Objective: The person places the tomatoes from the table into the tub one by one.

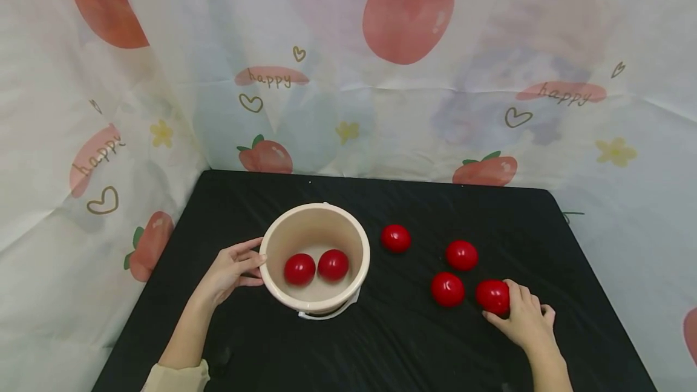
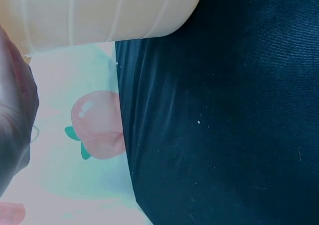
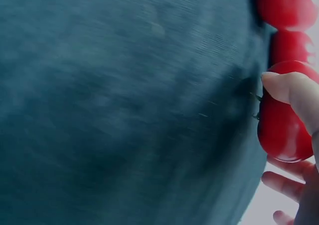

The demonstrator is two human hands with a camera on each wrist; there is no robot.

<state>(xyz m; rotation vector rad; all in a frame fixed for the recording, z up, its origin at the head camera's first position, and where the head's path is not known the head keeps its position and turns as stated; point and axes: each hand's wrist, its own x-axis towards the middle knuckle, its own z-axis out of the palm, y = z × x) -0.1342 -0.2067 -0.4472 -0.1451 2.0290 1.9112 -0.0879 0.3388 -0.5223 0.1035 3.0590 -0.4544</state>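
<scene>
A cream bucket (image 1: 321, 227) stands on the black-covered table, with one tomato (image 1: 299, 269) and another tomato (image 1: 333, 265) lying inside it. My left hand (image 1: 231, 274) holds the bucket's left rim, thumb over the edge and fingers along the outside. At the right, my right hand (image 1: 525, 318) grips a red tomato (image 1: 492, 296) between thumb and fingers. In the right wrist view, small green stem bits show on this tomato (image 3: 285, 130). Whether it touches the table cannot be told. The left wrist view shows the bucket's ribbed side (image 2: 94, 16) and part of the hand.
Three loose tomatoes lie between bucket and right hand: one near the bucket (image 1: 395, 238), one farther right (image 1: 461, 255) and one nearer the front (image 1: 448, 289). The bucket's white handle (image 1: 329, 314) hangs at its front. A printed curtain (image 1: 337, 107) encloses the table's back and sides.
</scene>
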